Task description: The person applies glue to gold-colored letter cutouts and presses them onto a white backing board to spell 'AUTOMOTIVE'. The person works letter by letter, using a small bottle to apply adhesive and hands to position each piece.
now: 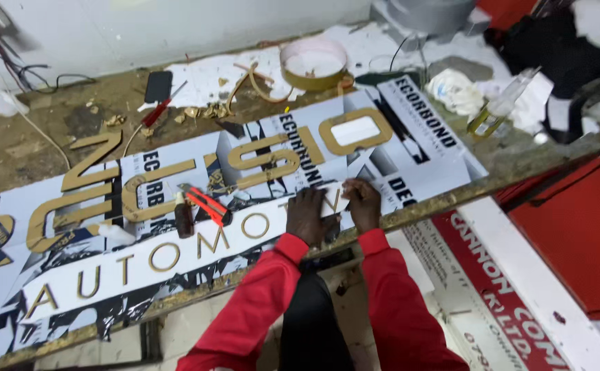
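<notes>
Pressing down, we flatten our left hand and curl our right hand on a small gold letter, pinning it at the white sign strip's end so it aligns; orange pliers lie nearby.

We see our two arms in long bright red sleeves, loose and creased, each ending in a snug ribbed cuff at the wrist. Our left hand and right hand are bare, without gloves or rings.

white sign panel, gold letters; red-white sign
</notes>
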